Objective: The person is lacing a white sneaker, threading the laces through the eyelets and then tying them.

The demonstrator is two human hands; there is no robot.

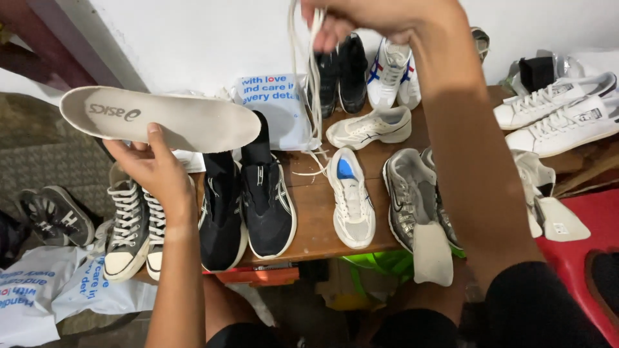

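The left hand (155, 169) pinches a flat white foam insole (161, 119) at its near edge, far left; light and bendy, it seems best gripped mid-length. The right hand (380, 18) clutches limp white laces (314, 84) above the wooden table (316, 212).

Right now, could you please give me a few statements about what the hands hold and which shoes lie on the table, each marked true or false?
1. The left hand holds a white insole. True.
2. The right hand is empty. False: its fingers grip white laces that hang down toward the table.
3. A pair of black sneakers lies on the table under the insole. True.
4. The white sneaker with a blue insole has a grey insole sticking out of it. False: that insole sticks out of a silver sneaker.
5. The black high-top sneakers have red laces. False: their laces are white.
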